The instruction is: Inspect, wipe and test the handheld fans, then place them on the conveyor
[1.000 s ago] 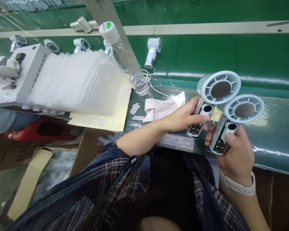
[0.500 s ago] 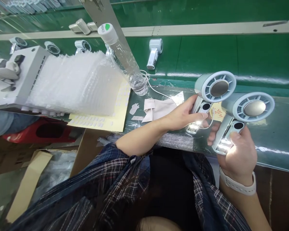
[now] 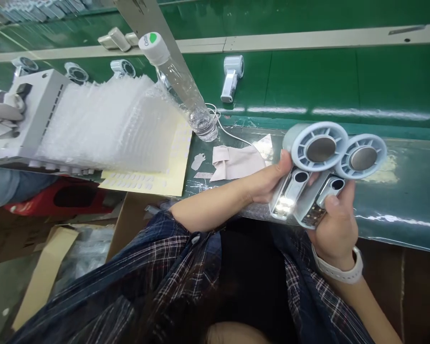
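Observation:
Two pale blue handheld fans are held side by side over the near bench. My left hand (image 3: pixel 272 179) is closed round the left fan (image 3: pixel 290 191), whose round head with a grey metal disc faces up. In my right hand (image 3: pixel 338 224) is the other fan (image 3: pixel 360 157), gripped by its shiny handle with the thumb below the black oval button. The two fan heads touch or nearly touch. A folded pale cloth (image 3: pixel 236 162) lies to the left of my left hand.
A clear water bottle (image 3: pixel 181 88) stands beside a metal post. To the left are a stack of translucent plastic sleeves (image 3: pixel 103 126), a yellow sticker sheet (image 3: pixel 179 177) and a white box (image 3: pixel 46 110). Another fan (image 3: pixel 231 79) lies on the green belt (image 3: pixel 308 81) beyond.
Both fans have come together; the right one has moved left and the left one lower and nearer. The white cable that hung by the left fan no longer shows there.

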Available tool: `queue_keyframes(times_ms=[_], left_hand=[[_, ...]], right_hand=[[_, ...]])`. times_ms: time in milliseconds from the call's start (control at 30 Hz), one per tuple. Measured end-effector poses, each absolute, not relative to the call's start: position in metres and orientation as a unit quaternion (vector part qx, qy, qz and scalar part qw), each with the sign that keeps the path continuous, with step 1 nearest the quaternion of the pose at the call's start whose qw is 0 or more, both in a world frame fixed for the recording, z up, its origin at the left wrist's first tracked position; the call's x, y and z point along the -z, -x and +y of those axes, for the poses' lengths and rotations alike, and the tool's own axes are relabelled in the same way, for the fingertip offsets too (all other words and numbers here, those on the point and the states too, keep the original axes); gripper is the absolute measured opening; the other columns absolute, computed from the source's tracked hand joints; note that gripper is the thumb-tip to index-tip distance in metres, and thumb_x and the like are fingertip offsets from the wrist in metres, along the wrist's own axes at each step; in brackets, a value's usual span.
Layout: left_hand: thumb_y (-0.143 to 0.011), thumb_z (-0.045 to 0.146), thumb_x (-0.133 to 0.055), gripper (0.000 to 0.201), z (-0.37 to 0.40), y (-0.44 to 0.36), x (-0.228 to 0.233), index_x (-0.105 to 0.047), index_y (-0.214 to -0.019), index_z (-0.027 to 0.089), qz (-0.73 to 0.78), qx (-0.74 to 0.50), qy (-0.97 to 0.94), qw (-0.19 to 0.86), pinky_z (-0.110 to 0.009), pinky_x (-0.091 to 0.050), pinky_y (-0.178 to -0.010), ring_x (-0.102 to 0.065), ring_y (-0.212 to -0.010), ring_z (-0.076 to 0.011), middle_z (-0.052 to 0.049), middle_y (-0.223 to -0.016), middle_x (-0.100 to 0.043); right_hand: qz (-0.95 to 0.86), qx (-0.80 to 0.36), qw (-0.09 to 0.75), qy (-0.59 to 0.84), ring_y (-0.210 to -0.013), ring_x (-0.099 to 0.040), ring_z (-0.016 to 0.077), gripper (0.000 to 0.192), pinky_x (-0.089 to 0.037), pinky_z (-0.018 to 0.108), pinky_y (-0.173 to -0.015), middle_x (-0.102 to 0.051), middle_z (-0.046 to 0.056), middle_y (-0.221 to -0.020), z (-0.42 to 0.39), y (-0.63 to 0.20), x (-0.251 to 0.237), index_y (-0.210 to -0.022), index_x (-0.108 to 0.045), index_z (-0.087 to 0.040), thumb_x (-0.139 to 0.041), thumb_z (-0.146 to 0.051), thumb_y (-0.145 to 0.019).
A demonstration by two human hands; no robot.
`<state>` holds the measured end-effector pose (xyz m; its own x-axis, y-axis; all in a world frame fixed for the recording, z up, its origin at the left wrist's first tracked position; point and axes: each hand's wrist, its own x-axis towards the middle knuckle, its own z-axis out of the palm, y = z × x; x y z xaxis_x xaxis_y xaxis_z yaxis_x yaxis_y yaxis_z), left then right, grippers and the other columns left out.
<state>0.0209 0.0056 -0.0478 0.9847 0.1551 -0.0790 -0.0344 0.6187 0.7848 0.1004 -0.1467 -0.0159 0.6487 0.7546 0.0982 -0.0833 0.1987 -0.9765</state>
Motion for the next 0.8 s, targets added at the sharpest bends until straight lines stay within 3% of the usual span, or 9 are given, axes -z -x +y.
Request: queue_keyframes(times_ms=[67,133,167,233,300,367,467,800], left_hand=[[-0.067,0.117,-0.054,0.097,0.006,-0.019,0.047,-0.066,-0.086,0.022,0.059,-0.033,-0.413,0.908,-0.039,-0.068,-0.077,-0.067,-0.068,-0.0195,-0.004,-0.074,-0.067],[-0.066,0.118,-0.052,0.098,0.009,-0.018,0.041,-0.065,-0.083,0.022,0.047,-0.014,-0.385,0.921,-0.040,-0.068,-0.080,-0.071,-0.075,-0.0213,-0.005,-0.076,-0.068],[-0.067,0.118,-0.049,0.099,0.011,-0.017,0.037,-0.064,-0.083,0.022,0.040,0.001,-0.372,0.927,-0.041,-0.068,-0.082,-0.075,-0.082,-0.0238,-0.007,-0.078,-0.069],[-0.072,0.118,-0.041,0.100,0.013,-0.015,0.029,-0.064,-0.081,0.022,0.033,0.028,-0.349,0.936,-0.043,-0.069,-0.086,-0.080,-0.098,-0.0290,-0.010,-0.083,-0.072],[-0.077,0.117,-0.031,0.102,0.012,-0.015,0.022,-0.064,-0.079,0.021,0.038,0.048,-0.333,0.941,-0.043,-0.069,-0.085,-0.081,-0.107,-0.0318,-0.012,-0.086,-0.073],[-0.081,0.115,-0.021,0.104,0.011,-0.014,0.017,-0.063,-0.078,0.021,0.058,0.059,-0.320,0.944,-0.043,-0.069,-0.081,-0.081,-0.107,-0.0325,-0.013,-0.085,-0.073],[-0.083,0.114,-0.013,0.105,0.009,-0.014,0.014,-0.062,-0.077,0.021,0.088,0.073,-0.302,0.946,-0.042,-0.069,-0.078,-0.082,-0.102,-0.0319,-0.013,-0.083,-0.074],[-0.091,0.108,-0.019,0.100,0.009,-0.012,0.019,-0.065,-0.079,0.020,0.048,0.083,-0.325,0.941,-0.046,-0.070,-0.088,-0.080,-0.098,-0.0286,-0.009,-0.082,-0.070]], right_hand=[[-0.379,-0.224,0.614,0.655,-0.107,-0.080,0.0304,0.060,-0.066,0.046,-0.090,-0.080,0.008,-0.123,-0.155,-0.109,0.008,-0.157,-0.063,-0.032,-0.067,-0.049,-0.100],[-0.421,-0.157,0.491,0.747,-0.083,-0.080,0.0283,0.054,-0.062,0.040,-0.070,-0.081,0.005,-0.093,-0.166,-0.120,-0.005,-0.149,-0.075,-0.028,-0.072,-0.049,-0.099],[-0.409,-0.116,0.469,0.774,-0.066,-0.075,0.0247,0.048,-0.056,0.036,-0.058,-0.076,0.002,-0.077,-0.170,-0.125,-0.012,-0.142,-0.082,-0.027,-0.073,-0.045,-0.098],[-0.348,-0.035,0.527,0.774,-0.049,-0.064,0.0185,0.038,-0.045,0.032,-0.045,-0.068,-0.002,-0.062,-0.173,-0.131,-0.026,-0.129,-0.089,-0.027,-0.076,-0.036,-0.094],[-0.286,-0.017,0.632,0.720,-0.047,-0.061,0.0160,0.043,-0.045,0.031,-0.042,-0.069,-0.003,-0.064,-0.168,-0.133,-0.035,-0.127,-0.090,-0.028,-0.080,-0.025,-0.085],[-0.273,-0.053,0.680,0.679,-0.048,-0.061,0.0154,0.053,-0.049,0.030,-0.041,-0.071,-0.004,-0.066,-0.160,-0.133,-0.039,-0.125,-0.090,-0.029,-0.084,-0.016,-0.075],[-0.298,-0.096,0.679,0.664,-0.047,-0.061,0.0150,0.052,-0.050,0.030,-0.040,-0.069,-0.004,-0.065,-0.153,-0.135,-0.038,-0.122,-0.091,-0.028,-0.088,-0.013,-0.073],[-0.311,-0.140,0.631,0.697,-0.048,-0.062,0.0139,0.045,-0.052,0.027,-0.040,-0.065,-0.003,-0.065,-0.161,-0.139,-0.041,-0.123,-0.091,-0.027,-0.090,-0.017,-0.079]])
